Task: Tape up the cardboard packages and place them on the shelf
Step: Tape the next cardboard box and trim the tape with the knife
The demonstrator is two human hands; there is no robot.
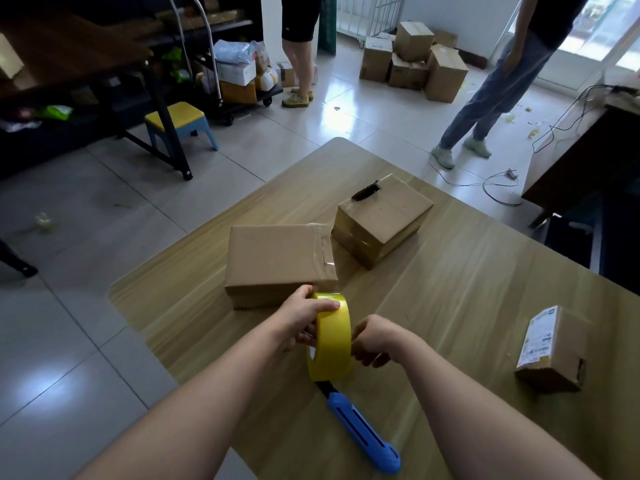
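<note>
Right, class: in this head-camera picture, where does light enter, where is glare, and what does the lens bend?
Head view: daylight enters through the overexposed window at upper right; glare patches shine on the floor tiles; the dark table at left sits in shadow; the wide lens bows the wooden table.

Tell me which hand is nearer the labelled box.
Right. The right hand is between the tape and the labelled box; the left hand grips the tape on its other side.

Glossy pale tile floor [86, 209]; yellow stool [176, 116]; bright window [616, 39] right.
</note>
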